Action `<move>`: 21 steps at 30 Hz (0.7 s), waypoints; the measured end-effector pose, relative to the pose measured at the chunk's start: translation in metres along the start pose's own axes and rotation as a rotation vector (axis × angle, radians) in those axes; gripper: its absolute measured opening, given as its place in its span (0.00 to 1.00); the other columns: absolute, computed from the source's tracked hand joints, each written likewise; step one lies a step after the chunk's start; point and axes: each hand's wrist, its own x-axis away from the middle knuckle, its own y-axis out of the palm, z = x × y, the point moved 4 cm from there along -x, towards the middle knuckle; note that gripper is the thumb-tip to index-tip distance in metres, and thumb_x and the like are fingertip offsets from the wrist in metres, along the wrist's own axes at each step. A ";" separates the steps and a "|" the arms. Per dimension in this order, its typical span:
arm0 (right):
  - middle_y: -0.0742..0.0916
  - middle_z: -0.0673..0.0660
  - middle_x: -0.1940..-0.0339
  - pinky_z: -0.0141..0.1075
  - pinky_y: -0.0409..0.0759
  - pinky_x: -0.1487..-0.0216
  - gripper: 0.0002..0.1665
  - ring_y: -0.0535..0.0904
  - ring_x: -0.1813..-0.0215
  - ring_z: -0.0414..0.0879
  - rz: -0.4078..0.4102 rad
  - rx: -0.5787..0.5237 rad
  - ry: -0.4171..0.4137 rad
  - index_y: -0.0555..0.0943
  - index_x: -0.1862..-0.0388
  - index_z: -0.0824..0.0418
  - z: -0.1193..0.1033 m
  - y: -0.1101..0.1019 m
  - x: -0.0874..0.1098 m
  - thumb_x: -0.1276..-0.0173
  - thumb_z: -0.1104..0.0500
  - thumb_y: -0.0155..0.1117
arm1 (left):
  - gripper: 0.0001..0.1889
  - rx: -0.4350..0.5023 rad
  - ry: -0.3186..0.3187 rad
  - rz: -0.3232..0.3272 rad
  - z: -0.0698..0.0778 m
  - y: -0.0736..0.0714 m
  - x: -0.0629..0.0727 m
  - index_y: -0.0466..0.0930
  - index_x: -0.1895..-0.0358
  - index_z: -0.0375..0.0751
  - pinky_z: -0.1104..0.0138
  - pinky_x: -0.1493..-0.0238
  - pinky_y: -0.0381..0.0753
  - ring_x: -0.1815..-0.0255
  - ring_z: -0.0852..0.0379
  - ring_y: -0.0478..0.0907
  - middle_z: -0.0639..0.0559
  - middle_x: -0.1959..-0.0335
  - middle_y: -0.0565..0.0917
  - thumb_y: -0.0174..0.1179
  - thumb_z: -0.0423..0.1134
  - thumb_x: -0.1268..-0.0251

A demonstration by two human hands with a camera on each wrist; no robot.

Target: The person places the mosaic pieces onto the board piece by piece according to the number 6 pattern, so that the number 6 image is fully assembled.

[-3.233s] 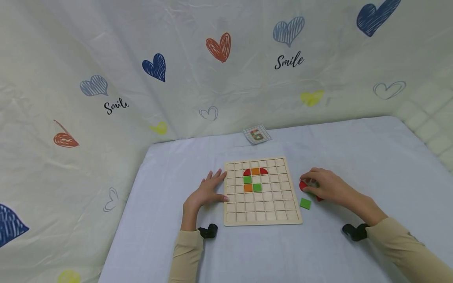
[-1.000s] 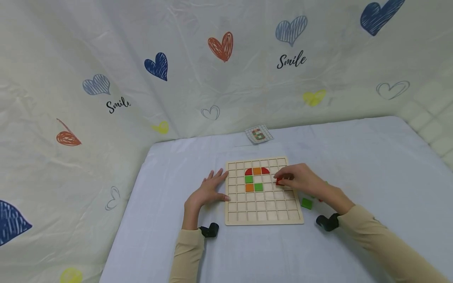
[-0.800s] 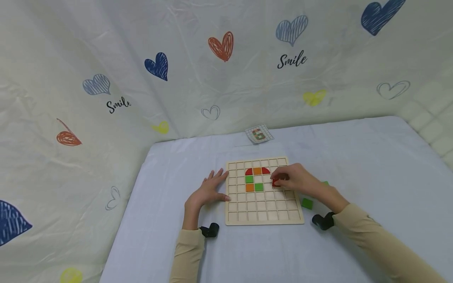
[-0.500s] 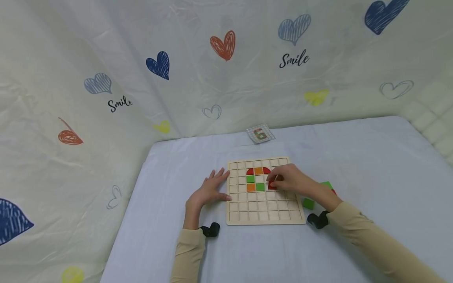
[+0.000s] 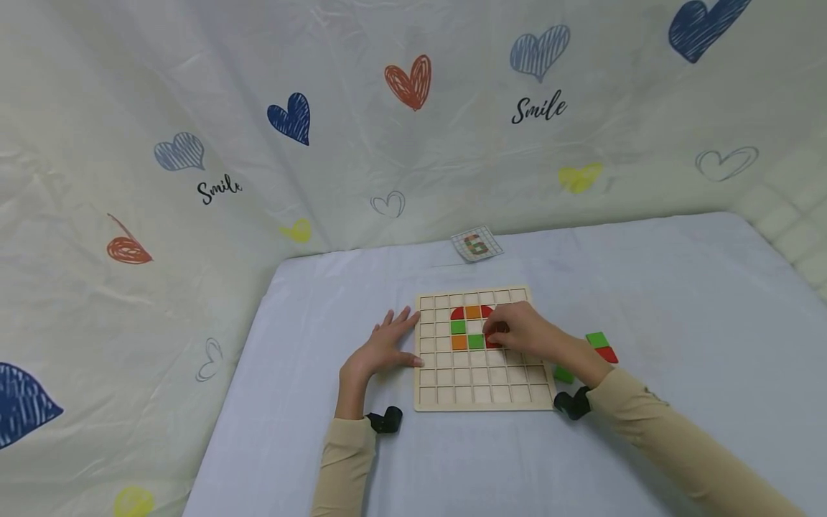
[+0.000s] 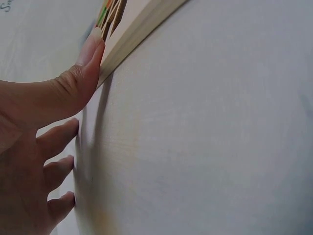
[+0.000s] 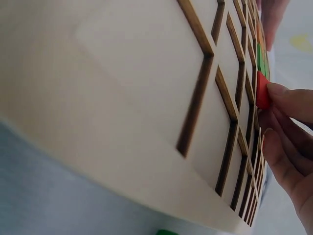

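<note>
Farther left than earlier, the nearer right hand [image 5: 525, 332] pinches 1 red tile [image 5: 492, 342] at the board [image 5: 481, 396], just right of a green tile [image 5: 475, 342]; the left hand [image 5: 376, 352] spreads against the board's left edge.

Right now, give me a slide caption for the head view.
Left hand touching the board, right hand pinching a red tile beside a green tile, card beyond.

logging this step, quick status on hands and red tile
Left hand touching board at left edge. Right hand pinching red tile beside green tile. No obstruction visible.
</note>
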 end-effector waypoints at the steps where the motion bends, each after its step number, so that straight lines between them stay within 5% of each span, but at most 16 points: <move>1: 0.89 0.51 0.66 0.36 0.84 0.58 0.05 0.80 0.62 0.43 0.001 0.008 -0.003 0.90 0.62 0.63 0.000 0.000 0.000 0.37 0.68 0.74 | 0.51 0.001 0.001 0.000 0.000 0.000 0.000 0.57 0.18 0.47 0.40 0.17 0.37 0.13 0.40 0.36 0.45 0.15 0.51 0.77 0.44 0.43; 13: 0.91 0.54 0.62 0.39 0.85 0.56 0.08 0.83 0.60 0.45 0.004 0.037 -0.050 0.89 0.58 0.64 -0.001 -0.005 0.007 0.36 0.70 0.72 | 0.51 0.005 0.002 0.001 0.002 0.000 0.001 0.57 0.18 0.46 0.40 0.17 0.36 0.13 0.40 0.36 0.45 0.15 0.51 0.77 0.44 0.42; 21: 0.89 0.52 0.61 0.36 0.85 0.58 0.13 0.81 0.60 0.42 0.034 0.008 0.009 0.86 0.50 0.67 0.003 -0.018 0.026 0.33 0.70 0.68 | 0.50 -0.005 -0.004 0.003 0.003 0.000 0.001 0.57 0.18 0.47 0.40 0.17 0.36 0.13 0.40 0.36 0.46 0.15 0.51 0.76 0.44 0.42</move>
